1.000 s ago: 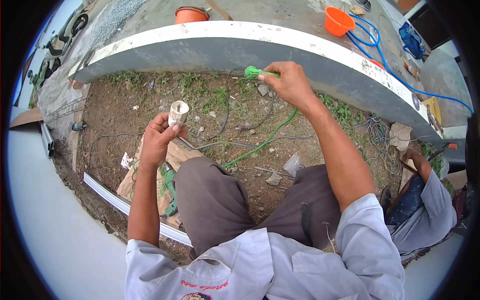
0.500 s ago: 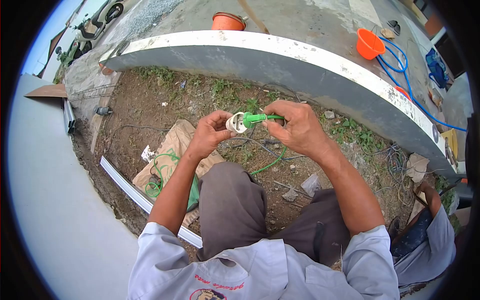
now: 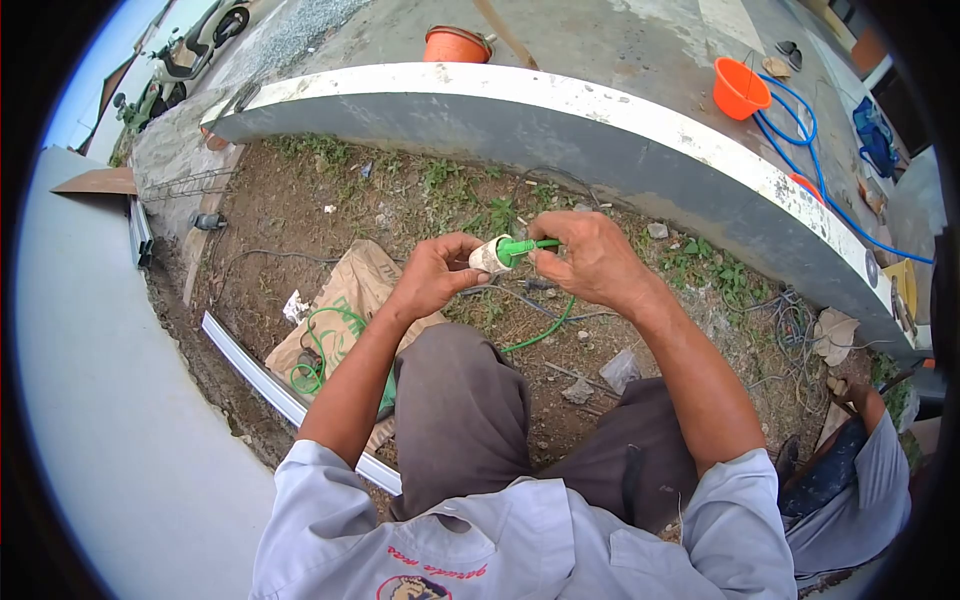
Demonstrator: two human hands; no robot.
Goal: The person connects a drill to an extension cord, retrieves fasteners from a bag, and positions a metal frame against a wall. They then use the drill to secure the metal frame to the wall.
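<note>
A person crouches over bare soil beside a curved concrete curb (image 3: 560, 110), seen from above their head. Their left hand (image 3: 432, 275) is closed around a short white tube fitting (image 3: 489, 256), held at chest height over the knees. Their right hand (image 3: 590, 262) pinches the green plug end (image 3: 518, 246) of a green cable (image 3: 545, 325), which trails down to the ground between the legs.

Since 1 second ago, when the 2 hands were well apart, they have come together. Half a second ago the green tip met the mouth of the fitting; now it sits inside that mouth, so the 2 parts look joined or nearly so. How deep it goes cannot be told.

A brown paper sack (image 3: 345, 300) with more coiled green cable lies by the left knee. 2 orange buckets (image 3: 741, 86) and a blue hose (image 3: 800, 130) sit beyond the curb. Another person's sleeve (image 3: 880, 480) shows at the right edge.
</note>
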